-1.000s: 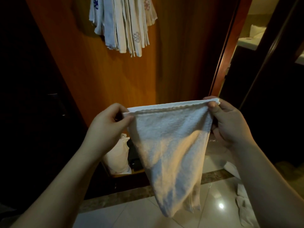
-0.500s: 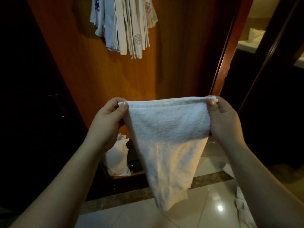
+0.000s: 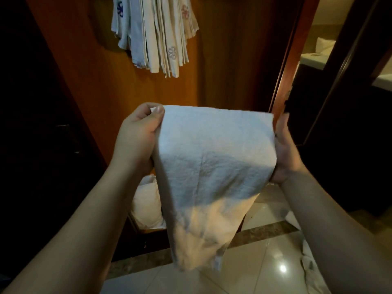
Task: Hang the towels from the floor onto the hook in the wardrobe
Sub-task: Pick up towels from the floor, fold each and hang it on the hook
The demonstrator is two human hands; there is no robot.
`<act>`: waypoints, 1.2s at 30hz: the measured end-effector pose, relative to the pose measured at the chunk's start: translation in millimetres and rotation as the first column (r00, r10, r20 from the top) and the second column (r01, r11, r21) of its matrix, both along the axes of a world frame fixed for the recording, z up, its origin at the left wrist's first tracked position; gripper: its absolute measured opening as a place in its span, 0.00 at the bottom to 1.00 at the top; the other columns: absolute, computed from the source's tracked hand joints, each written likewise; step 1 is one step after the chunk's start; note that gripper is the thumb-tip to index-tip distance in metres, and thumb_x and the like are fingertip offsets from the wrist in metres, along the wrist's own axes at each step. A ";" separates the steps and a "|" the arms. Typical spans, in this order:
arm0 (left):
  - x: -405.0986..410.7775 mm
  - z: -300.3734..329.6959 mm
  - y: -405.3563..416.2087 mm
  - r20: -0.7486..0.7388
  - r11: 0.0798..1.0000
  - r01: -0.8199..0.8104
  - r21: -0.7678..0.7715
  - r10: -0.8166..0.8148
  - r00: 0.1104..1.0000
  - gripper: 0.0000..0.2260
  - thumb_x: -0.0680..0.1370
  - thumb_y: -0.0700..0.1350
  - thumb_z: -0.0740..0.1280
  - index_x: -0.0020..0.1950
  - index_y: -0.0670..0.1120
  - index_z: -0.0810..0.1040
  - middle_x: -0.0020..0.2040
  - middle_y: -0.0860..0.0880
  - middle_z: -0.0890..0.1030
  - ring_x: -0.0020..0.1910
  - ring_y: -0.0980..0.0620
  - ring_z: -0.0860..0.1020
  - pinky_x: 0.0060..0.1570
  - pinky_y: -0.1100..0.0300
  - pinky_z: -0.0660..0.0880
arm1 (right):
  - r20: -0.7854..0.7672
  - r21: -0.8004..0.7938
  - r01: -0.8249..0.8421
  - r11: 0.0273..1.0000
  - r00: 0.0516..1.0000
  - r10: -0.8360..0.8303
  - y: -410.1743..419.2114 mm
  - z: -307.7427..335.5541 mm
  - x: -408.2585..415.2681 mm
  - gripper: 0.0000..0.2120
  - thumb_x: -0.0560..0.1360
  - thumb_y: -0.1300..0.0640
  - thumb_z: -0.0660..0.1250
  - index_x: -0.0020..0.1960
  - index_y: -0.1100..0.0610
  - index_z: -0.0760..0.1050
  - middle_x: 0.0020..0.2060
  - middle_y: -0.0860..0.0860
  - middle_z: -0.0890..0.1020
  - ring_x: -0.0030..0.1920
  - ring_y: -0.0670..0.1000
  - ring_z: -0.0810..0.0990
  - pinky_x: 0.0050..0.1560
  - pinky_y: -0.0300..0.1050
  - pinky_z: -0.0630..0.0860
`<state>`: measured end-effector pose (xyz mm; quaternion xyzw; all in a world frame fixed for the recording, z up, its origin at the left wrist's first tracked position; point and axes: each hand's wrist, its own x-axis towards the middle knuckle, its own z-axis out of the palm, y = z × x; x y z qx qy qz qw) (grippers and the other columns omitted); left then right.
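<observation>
Two hands hold one white terry towel (image 3: 214, 166) up in front of the wardrobe's wood back panel (image 3: 222, 60). Left hand (image 3: 137, 136) grip pinches the top-left corner; right hand (image 3: 284, 149) grips the right edge, fingers hidden behind cloth. Hung towels (image 3: 157, 37) above. More towels on the tile floor (image 3: 254, 270) at right (image 3: 311, 270).
</observation>
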<state>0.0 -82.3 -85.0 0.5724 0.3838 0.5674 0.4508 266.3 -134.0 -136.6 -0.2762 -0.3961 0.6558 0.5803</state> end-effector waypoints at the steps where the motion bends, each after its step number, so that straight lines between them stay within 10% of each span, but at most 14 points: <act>1: 0.8 -1.5 1.7 -0.010 0.999 0.007 -0.034 -0.007 1.000 0.14 0.83 0.46 0.62 0.41 0.53 0.82 0.37 0.53 0.85 0.34 0.56 0.82 0.29 0.62 0.76 | -0.016 -0.028 -0.075 0.997 0.997 0.075 -2.8 -11.0 -1.1 0.36 0.69 0.28 0.68 0.67 0.50 0.80 0.66 0.55 0.80 0.67 0.57 0.78 0.60 0.55 0.79; 9: -19.0 -21.1 4.8 -0.045 0.994 0.068 -0.088 -0.072 0.996 0.14 0.83 0.42 0.63 0.39 0.49 0.80 0.32 0.52 0.81 0.29 0.56 0.77 0.28 0.66 0.72 | -0.025 -0.073 -0.150 0.986 0.989 0.148 -7.2 -28.5 -3.3 0.29 0.75 0.41 0.71 0.72 0.53 0.75 0.71 0.57 0.76 0.72 0.59 0.73 0.64 0.55 0.76; 16: -44.7 -18.9 8.9 0.295 0.919 0.385 -0.090 -0.345 0.891 0.14 0.78 0.56 0.65 0.47 0.49 0.87 0.44 0.49 0.87 0.42 0.50 0.86 0.39 0.57 0.82 | -0.083 -0.004 -0.235 0.972 0.969 0.234 2.7 4.1 -20.5 0.26 0.82 0.41 0.58 0.72 0.54 0.75 0.70 0.57 0.77 0.71 0.59 0.74 0.66 0.57 0.75; 21: -44.1 -58.3 7.6 0.388 0.747 0.571 -0.342 -0.441 0.809 0.32 0.48 0.58 0.86 0.47 0.46 0.89 0.48 0.43 0.87 0.46 0.45 0.86 0.40 0.52 0.83 | -0.075 -0.068 -0.224 0.972 0.973 0.219 16.0 -9.4 -32.5 0.26 0.78 0.41 0.61 0.69 0.56 0.78 0.67 0.60 0.79 0.67 0.62 0.77 0.62 0.59 0.77; 26: -36.7 -76.2 17.1 0.188 0.835 0.377 -0.401 -0.328 0.926 0.16 0.71 0.49 0.72 0.55 0.43 0.86 0.58 0.40 0.84 0.57 0.42 0.83 0.51 0.52 0.83 | -0.069 -0.137 -0.217 0.966 0.975 0.210 15.9 -25.9 -17.4 0.24 0.78 0.43 0.66 0.68 0.55 0.79 0.68 0.60 0.78 0.69 0.62 0.76 0.62 0.58 0.78; 36: -34.4 -81.1 26.1 0.195 0.812 0.375 -0.447 -0.321 0.927 0.15 0.72 0.50 0.72 0.55 0.45 0.86 0.57 0.41 0.85 0.56 0.42 0.84 0.47 0.51 0.82 | -0.004 -0.204 -0.186 0.961 0.982 0.190 23.8 -43.2 5.1 0.22 0.81 0.44 0.66 0.70 0.54 0.77 0.71 0.56 0.76 0.72 0.59 0.73 0.65 0.55 0.76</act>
